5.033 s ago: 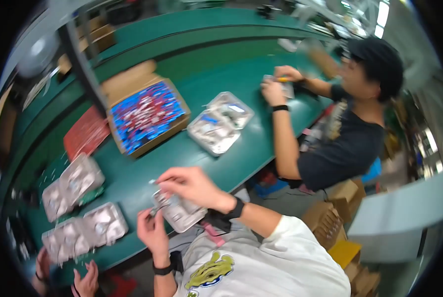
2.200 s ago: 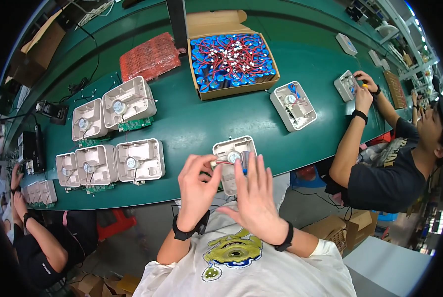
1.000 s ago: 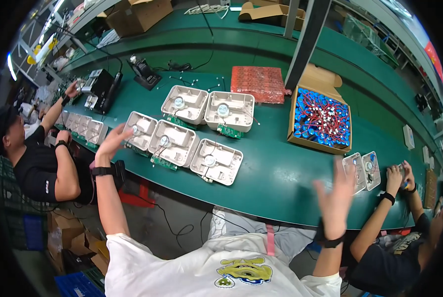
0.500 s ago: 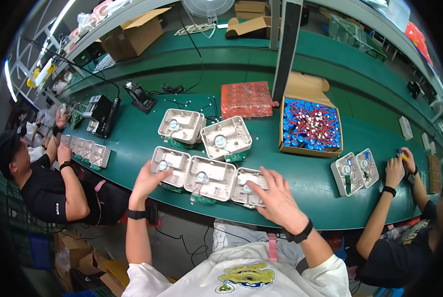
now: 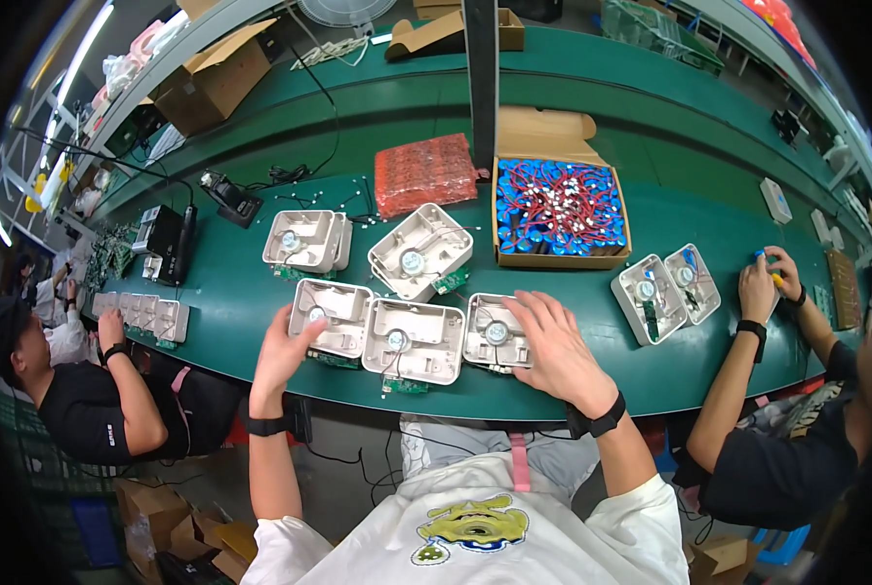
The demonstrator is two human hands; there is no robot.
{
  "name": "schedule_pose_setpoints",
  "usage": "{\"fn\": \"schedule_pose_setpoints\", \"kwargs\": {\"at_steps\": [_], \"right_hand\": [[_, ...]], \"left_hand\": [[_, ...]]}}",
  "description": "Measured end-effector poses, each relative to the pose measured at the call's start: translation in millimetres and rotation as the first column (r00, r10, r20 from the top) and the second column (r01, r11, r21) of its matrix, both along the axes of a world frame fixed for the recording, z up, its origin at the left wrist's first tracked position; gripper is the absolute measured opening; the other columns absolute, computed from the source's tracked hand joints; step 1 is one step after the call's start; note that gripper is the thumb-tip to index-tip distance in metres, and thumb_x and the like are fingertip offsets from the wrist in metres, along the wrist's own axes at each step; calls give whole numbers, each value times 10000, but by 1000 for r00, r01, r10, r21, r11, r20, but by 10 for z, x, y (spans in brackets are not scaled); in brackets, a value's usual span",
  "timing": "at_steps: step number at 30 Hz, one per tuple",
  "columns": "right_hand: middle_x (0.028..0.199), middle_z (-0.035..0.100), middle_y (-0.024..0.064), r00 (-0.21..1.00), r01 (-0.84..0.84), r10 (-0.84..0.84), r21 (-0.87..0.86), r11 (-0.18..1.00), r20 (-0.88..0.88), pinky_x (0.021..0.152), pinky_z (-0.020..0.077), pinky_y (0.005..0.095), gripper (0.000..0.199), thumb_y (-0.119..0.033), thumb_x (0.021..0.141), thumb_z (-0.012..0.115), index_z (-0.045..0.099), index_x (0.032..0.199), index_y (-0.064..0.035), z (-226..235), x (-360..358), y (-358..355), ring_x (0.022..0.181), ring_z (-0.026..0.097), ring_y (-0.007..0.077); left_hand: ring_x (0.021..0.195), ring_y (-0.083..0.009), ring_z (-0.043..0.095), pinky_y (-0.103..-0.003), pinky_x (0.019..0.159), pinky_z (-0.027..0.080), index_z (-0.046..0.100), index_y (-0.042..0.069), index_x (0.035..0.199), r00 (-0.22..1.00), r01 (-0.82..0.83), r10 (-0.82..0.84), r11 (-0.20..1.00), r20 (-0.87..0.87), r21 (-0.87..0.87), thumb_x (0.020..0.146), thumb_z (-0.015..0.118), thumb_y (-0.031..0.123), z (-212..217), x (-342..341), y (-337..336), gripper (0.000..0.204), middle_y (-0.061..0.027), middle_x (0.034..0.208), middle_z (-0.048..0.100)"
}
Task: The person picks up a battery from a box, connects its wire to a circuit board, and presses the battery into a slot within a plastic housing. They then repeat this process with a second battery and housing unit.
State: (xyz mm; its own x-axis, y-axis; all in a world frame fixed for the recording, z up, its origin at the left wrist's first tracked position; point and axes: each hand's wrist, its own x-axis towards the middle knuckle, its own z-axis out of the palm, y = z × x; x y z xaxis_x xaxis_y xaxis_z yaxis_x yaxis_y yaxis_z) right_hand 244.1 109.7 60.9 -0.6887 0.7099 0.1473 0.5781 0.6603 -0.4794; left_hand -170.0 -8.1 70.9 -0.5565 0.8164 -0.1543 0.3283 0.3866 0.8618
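Three open white plastic housings stand in a row before me, each with a round speaker inside. My left hand [image 5: 282, 353] grips the outer side of the left housing [image 5: 343, 314], thumb over its rim. In the middle, a housing [image 5: 418, 317] has a green circuit board [image 5: 404, 386] at its near side, and neither hand is on it. My right hand [image 5: 565, 356] curls over the right housing [image 5: 483, 317], its fingers on the far and right edges; the fingertips are partly hidden. Just behind, a tilted housing [image 5: 436, 234] nearly touches the row.
Farther left are stacked housings [image 5: 304, 229]. A red bubble-wrapped pack [image 5: 424, 175] and a carton [image 5: 565, 261] of blue wired cells lie at the back, near a metal post [image 5: 482, 88]. Two housings [image 5: 648, 297] stand to the right. Co-workers sit on both sides.
My view has swung right. Both hands have slid the front row rightward along the table; the right housing has straightened. The tilted housing behind has turned and shifted. The left co-worker's raised hand has come down.
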Motion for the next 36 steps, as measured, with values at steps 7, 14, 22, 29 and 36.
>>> {"fn": "schedule_pose_setpoints", "kwargs": {"at_steps": [7, 14, 22, 29, 36], "right_hand": [[1569, 473, 164, 998, -64, 64, 19, 998, 19, 1218, 383, 509, 1028, -49, 650, 903, 428, 1560, -81, 83, 94, 74, 1475, 419, 399], [1563, 484, 161, 998, -60, 59, -68, 996, -15, 1217, 387, 508, 1025, -41, 652, 896, 417, 1558, -56, 183, 98, 62, 1471, 423, 402], [1558, 489, 159, 999, -9, 8, -35, 999, -35, 1205, 394, 511, 1015, -76, 668, 904, 413, 1555, -47, -8, 44, 91, 1455, 439, 400], [1553, 486, 165, 998, 67, -67, 20, 998, -19, 1162, 416, 513, 998, -82, 654, 906, 440, 1537, -48, 11, 47, -21, 1416, 465, 399], [1533, 497, 166, 991, 125, -124, -3, 992, 47, 1158, 413, 515, 1002, -107, 636, 913, 454, 1524, -49, 192, 282, -78, 1414, 459, 402]], "left_hand": [[1118, -330, 667, -404, 926, 534, 723, 25, 1205, 647, 385, 18, 855, -762, 348, 930, 768, 57, 626, 951, 13, 280, -120, 1158, 713], [980, -298, 612, -424, 880, 488, 782, 61, 995, 104, 929, -639, 335, -762, -154, 799, 755, 35, 481, 1764, 1237, 200, -83, 1003, 712], [955, -312, 655, -426, 865, 508, 792, 57, 890, -177, 877, -778, 153, -603, -455, 797, 739, 36, 163, 1821, 1645, 109, -108, 896, 713], [917, -341, 683, -452, 858, 535, 744, 10, 844, 52, 937, -861, 217, -506, -274, 803, 731, 27, 357, 1699, 1676, 46, -119, 845, 712], [955, -328, 687, -434, 890, 525, 739, 15, 869, 69, 890, -885, 263, -460, -373, 810, 728, 21, 466, 1534, 1756, 60, -120, 841, 712]]}}
